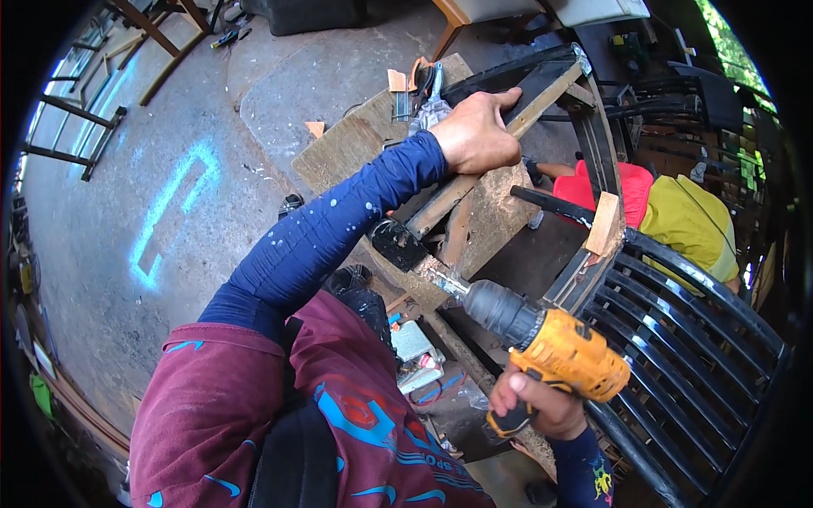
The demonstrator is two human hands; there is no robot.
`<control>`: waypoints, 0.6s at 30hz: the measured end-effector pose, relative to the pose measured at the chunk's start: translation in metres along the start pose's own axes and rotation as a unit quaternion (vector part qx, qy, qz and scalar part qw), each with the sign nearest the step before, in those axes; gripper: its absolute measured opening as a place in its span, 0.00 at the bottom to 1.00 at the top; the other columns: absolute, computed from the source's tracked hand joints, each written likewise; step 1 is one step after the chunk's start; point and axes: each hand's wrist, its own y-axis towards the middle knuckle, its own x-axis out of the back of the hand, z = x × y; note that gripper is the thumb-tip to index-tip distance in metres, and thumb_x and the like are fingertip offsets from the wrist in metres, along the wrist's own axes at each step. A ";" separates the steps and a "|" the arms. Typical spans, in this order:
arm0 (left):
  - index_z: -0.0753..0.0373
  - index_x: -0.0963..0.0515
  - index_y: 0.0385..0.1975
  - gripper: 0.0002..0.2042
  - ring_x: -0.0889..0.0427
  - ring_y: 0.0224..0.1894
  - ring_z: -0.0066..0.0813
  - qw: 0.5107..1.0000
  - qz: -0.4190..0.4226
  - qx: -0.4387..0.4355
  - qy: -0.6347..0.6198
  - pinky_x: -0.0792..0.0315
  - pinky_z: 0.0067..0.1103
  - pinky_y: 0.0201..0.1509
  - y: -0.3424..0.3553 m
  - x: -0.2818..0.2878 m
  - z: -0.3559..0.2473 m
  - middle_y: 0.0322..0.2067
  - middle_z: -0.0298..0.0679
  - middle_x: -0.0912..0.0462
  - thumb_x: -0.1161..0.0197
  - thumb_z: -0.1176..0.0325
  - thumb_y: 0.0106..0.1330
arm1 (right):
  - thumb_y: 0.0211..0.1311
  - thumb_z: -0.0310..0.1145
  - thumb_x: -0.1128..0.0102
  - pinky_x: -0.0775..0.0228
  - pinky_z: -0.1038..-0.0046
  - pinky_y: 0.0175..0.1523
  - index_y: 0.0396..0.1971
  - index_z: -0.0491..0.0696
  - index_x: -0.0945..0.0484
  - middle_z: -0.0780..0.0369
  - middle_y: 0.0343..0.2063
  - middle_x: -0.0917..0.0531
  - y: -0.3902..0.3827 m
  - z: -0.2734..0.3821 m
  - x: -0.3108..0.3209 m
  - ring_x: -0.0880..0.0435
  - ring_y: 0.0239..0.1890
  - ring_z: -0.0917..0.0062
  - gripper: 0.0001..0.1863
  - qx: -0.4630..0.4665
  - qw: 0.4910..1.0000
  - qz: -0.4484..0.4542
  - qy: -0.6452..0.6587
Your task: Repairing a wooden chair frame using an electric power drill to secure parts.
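My left hand [476, 131] grips a wooden rail of an upturned chair frame [542, 89] lying on a worn wooden board [356, 140]. My right hand [542, 405] is closed around the handle of a yellow and black cordless drill [550, 343]. The drill's grey chuck and bit point up and left into the lower end of the same rail, near a black chair foot [398, 245]. A small wooden block [604, 223] is fixed at the frame's corner on the right.
A black slatted chair back [686, 339] fills the lower right. Beyond the frame another person in red and yellow clothing [677, 212] crouches. A concrete floor with a blue painted outline [169, 212] spreads left. Metal frames [76, 127] stand at far left; small tools lie near my knee.
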 end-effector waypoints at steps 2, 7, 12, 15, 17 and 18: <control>0.76 0.40 0.73 0.45 0.14 0.36 0.32 1.000 -0.008 0.011 -0.006 0.21 0.23 0.47 -0.001 0.000 -0.001 0.31 0.49 0.13 0.34 0.69 0.50 | 0.69 0.36 0.40 0.28 0.63 0.44 0.36 0.45 0.29 0.62 0.22 0.25 0.007 0.000 -0.003 0.21 0.30 0.70 0.10 -0.008 1.000 0.018 0.008; 0.74 0.36 0.72 0.42 0.11 0.40 0.37 0.999 -0.012 0.031 -0.020 0.21 0.24 0.51 0.000 0.000 0.000 0.35 0.54 0.12 0.36 0.69 0.50 | 0.70 0.36 0.42 0.28 0.61 0.48 0.36 0.46 0.30 0.61 0.25 0.24 0.024 -0.006 -0.007 0.21 0.32 0.71 0.09 -0.013 0.997 0.068 0.029; 0.72 0.35 0.72 0.42 0.12 0.48 0.46 0.999 -0.016 0.032 -0.024 0.22 0.28 0.58 0.004 -0.002 0.005 0.41 0.60 0.13 0.37 0.68 0.50 | 0.72 0.34 0.43 0.28 0.59 0.49 0.40 0.47 0.31 0.62 0.25 0.25 0.029 -0.009 -0.006 0.22 0.34 0.71 0.08 -0.024 0.995 0.080 0.058; 0.70 0.35 0.72 0.41 0.14 0.54 0.51 0.999 -0.032 0.035 -0.009 0.24 0.31 0.61 0.005 -0.005 0.006 0.47 0.62 0.15 0.38 0.69 0.50 | 0.72 0.34 0.43 0.28 0.60 0.49 0.42 0.48 0.32 0.62 0.26 0.25 0.031 -0.008 -0.007 0.22 0.34 0.71 0.09 -0.027 0.995 0.081 0.051; 0.70 0.35 0.72 0.42 0.15 0.55 0.51 0.999 -0.025 0.037 -0.011 0.24 0.31 0.62 0.005 -0.005 0.007 0.48 0.62 0.15 0.33 0.66 0.51 | 0.72 0.34 0.43 0.28 0.60 0.49 0.42 0.48 0.32 0.62 0.26 0.25 0.032 -0.005 -0.007 0.22 0.34 0.71 0.09 -0.024 0.996 0.080 0.031; 0.70 0.35 0.72 0.43 0.15 0.56 0.51 0.999 -0.021 0.045 -0.015 0.24 0.31 0.62 0.006 -0.004 0.007 0.49 0.62 0.15 0.31 0.64 0.52 | 0.72 0.34 0.43 0.28 0.60 0.49 0.42 0.48 0.32 0.62 0.26 0.25 0.034 -0.004 -0.007 0.22 0.34 0.70 0.09 -0.017 0.996 0.083 0.014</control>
